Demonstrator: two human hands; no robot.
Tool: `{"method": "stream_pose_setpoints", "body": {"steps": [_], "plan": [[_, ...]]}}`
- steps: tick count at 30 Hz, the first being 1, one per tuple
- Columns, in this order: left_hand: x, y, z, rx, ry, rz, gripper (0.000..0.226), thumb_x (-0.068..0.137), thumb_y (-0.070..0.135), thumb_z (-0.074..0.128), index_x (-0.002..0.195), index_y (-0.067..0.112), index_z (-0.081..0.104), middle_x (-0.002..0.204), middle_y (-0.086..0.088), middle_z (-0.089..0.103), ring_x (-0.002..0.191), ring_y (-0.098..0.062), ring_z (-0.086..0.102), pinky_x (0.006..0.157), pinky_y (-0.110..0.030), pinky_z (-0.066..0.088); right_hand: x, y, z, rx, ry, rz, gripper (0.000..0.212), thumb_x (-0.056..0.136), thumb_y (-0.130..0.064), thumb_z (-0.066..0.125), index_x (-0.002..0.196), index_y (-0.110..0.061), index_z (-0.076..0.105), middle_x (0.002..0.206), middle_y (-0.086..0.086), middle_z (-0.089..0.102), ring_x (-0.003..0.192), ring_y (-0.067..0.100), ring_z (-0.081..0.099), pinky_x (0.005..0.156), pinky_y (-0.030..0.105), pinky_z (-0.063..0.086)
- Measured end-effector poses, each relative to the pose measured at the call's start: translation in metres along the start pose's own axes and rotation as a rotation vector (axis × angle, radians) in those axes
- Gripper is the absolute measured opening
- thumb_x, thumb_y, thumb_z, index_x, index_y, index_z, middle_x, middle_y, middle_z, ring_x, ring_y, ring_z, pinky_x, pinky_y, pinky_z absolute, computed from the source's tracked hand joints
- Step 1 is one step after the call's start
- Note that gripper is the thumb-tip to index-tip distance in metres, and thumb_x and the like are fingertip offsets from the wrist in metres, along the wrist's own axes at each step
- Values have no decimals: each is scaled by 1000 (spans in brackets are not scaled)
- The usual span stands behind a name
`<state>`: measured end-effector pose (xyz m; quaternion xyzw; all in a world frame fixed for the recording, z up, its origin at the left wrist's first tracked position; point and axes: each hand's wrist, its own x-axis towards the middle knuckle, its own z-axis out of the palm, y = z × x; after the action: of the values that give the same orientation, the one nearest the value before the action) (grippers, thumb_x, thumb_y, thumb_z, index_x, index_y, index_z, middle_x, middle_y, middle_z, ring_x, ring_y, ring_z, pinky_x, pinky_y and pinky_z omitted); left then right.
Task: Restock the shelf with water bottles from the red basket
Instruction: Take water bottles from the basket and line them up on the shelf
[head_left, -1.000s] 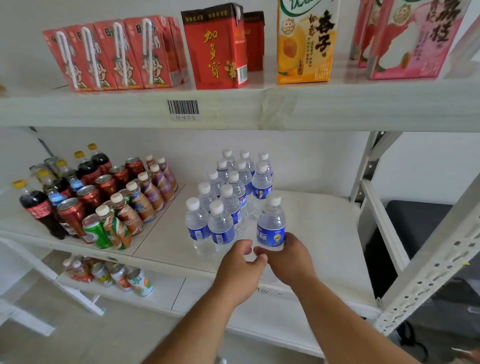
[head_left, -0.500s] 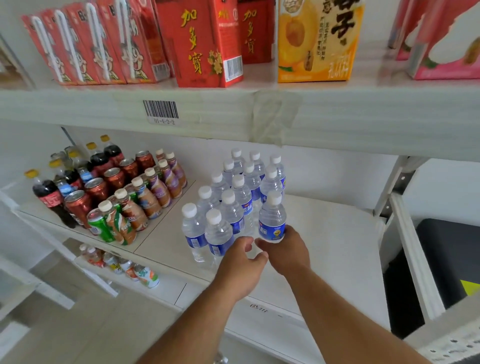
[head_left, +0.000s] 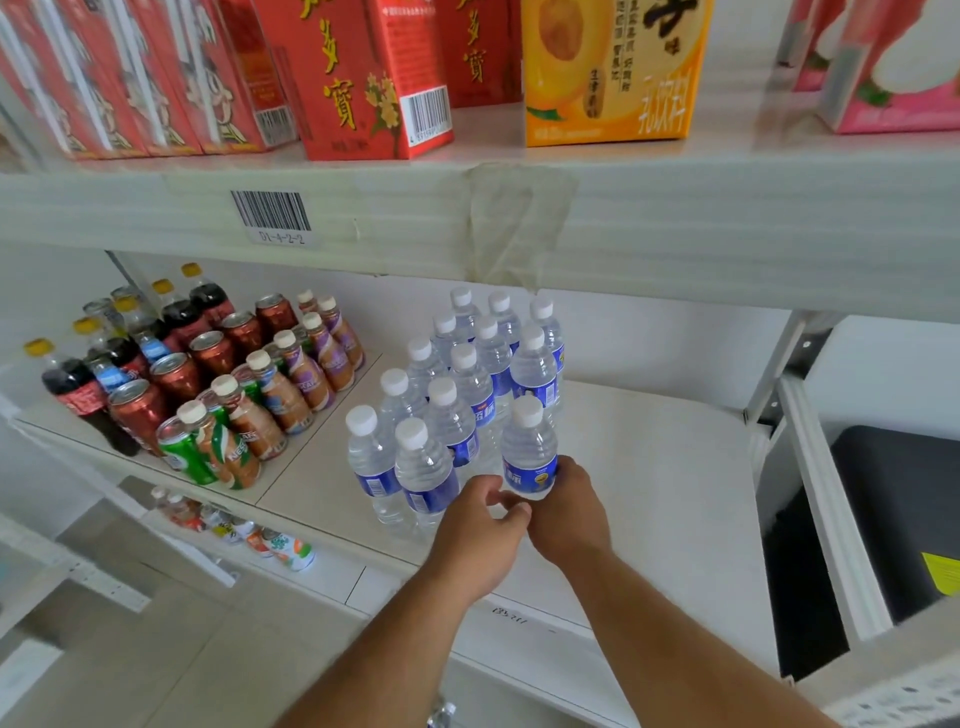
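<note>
Both hands at shelf (head_left: 675, 467) front; right hand (head_left: 569, 514) wrapped round base of upright water bottle (head_left: 529, 449); left hand (head_left: 480, 535) loosely curled, fingertips touching bottle at 8 o'clock; stocked bottles (head_left: 457, 395) at 10 o'clock.

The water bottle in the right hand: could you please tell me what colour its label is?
Blue, with a white cap; the water bottle shows best in the head view.
</note>
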<state>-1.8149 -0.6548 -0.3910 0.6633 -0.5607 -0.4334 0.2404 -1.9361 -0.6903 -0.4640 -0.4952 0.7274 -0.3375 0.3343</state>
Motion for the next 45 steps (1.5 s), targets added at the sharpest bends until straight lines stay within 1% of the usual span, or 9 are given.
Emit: {"method": "stream_pose_setpoints", "body": {"steps": [4, 12, 16, 18, 22, 26, 31, 39, 45], "plan": [[3, -5, 3, 9, 6, -24, 53, 97, 40, 62, 146, 29, 45, 141, 9, 53, 121, -15, 58, 98, -33, 51, -1, 10, 3, 52, -31, 42, 64, 82, -46, 84, 134, -22, 54, 125, 4, 67, 103, 25, 70, 80, 32, 54], [12, -4, 7, 18, 8, -14, 47, 100, 38, 57, 145, 26, 47, 146, 5, 53, 119, -13, 55, 91, -27, 42, 12, 6, 7, 109, -53, 86, 63, 88, -39, 81, 138, -17, 49, 126, 12, 67, 106, 30, 69, 74, 28, 49], [17, -1, 7, 10, 31, -19, 27, 101, 35, 56, 128, 33, 53, 144, 6, 54, 111, -10, 52, 90, -27, 42, 26, -2, 8, 118, -55, 110, 68, 89, -39, 80, 143, -14, 47, 132, 13, 62, 111, 31, 66, 55, 19, 38], [20, 0, 8, -8, 36, -21, 18, 102, 32, 55, 117, 38, 51, 144, 5, 55, 112, -10, 52, 91, -27, 42, 33, -5, 10, 120, -55, 117, 69, 88, -38, 80, 143, -14, 47, 133, 14, 62, 109, 30, 65, 60, 24, 41], [24, 2, 9, -20, 49, -18, 43, 103, 31, 54, 145, 30, 47, 147, 6, 52, 130, -16, 53, 94, -28, 44, 45, -11, 10, 124, -63, 130, 70, 89, -37, 79, 145, -13, 45, 135, 14, 61, 109, 30, 62, 70, 26, 44], [27, 1, 9, -33, 62, -26, 46, 103, 31, 55, 148, 28, 45, 147, 6, 52, 131, -17, 53, 103, -34, 48, 56, -16, 14, 137, -81, 139, 66, 91, -35, 76, 144, -12, 45, 133, 14, 61, 110, 30, 63, 78, 30, 46], [26, 0, 8, -14, 62, -52, 46, 104, 30, 55, 148, 29, 44, 148, 7, 51, 134, -18, 53, 104, -36, 51, 62, -21, 24, 159, -83, 156, 66, 87, -40, 78, 141, -20, 46, 128, 10, 64, 105, 30, 69, 88, 40, 60], [13, -8, 1, -34, 20, -35, 47, 101, 34, 58, 146, 32, 44, 147, 11, 51, 126, -17, 58, 104, -42, 54, 60, -18, 26, 130, -127, 110, 53, 76, -34, 74, 125, -19, 58, 110, 5, 73, 96, 28, 73, 74, 34, 58], [-8, -16, -6, -33, -23, 1, 48, 100, 36, 58, 145, 35, 44, 145, 15, 50, 117, -15, 62, 100, -39, 56, 38, -16, 14, 231, -104, 146, 54, 85, -29, 73, 133, -16, 52, 112, 6, 70, 100, 30, 72, 88, 45, 61]]}}
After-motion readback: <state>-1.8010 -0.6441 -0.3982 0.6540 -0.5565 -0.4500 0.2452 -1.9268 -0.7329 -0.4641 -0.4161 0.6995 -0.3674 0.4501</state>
